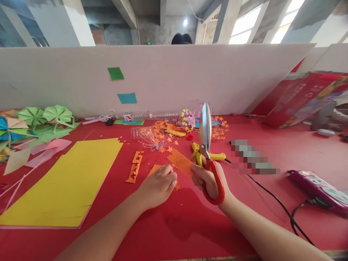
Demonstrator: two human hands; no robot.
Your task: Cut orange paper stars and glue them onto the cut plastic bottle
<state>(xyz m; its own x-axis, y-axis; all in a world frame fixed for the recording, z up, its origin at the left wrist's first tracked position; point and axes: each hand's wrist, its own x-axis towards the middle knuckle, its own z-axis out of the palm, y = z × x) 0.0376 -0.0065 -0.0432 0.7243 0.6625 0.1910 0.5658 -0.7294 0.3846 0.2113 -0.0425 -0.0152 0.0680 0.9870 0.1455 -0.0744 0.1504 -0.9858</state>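
A person's right hand (208, 179), its grip wrapped around red-handled scissors (207, 136) with blades pointing up, pinches an orange paper piece (179, 161) at the thumb over a red tabletop (190, 235). Just to the left, the left hand (159, 185) curls its fingers, though whether that grip has hold of anything cannot be told. An orange strip (134, 167) with star-shaped holes lies farther left, beside yellow paper (65, 181).

The red table (187, 235) carries yellow paper (65, 181) at left, an orange strip (137, 169) with star-shaped holes and orange paper (154, 169) near the middle, a power strip (319, 190) at right and, farther back, a red box (296, 98)
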